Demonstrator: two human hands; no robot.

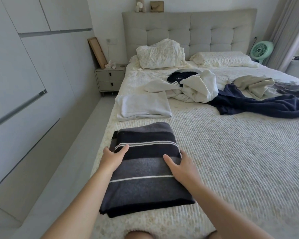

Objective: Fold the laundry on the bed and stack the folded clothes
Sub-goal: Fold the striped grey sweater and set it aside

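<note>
A folded dark striped towel [145, 169] lies near the bed's left front edge. My left hand [113, 156] holds its left side, thumb on top and fingers out of sight at the edge. My right hand [181, 166] rests on its right side with the thumb spread across the fabric. Behind it sits a folded white garment [143, 106]. Unfolded laundry lies further back: a crumpled white pile [195, 90] with a navy cap-like piece [182, 77], a navy garment [259, 104] spread out, and a beige garment [259, 85].
The bed [231, 152] has a ribbed cream cover, with pillows [162, 54] at a grey headboard. A nightstand [110, 79] stands at the left, a wardrobe wall runs along the narrow left aisle, and a green fan [261, 50] stands at the far right.
</note>
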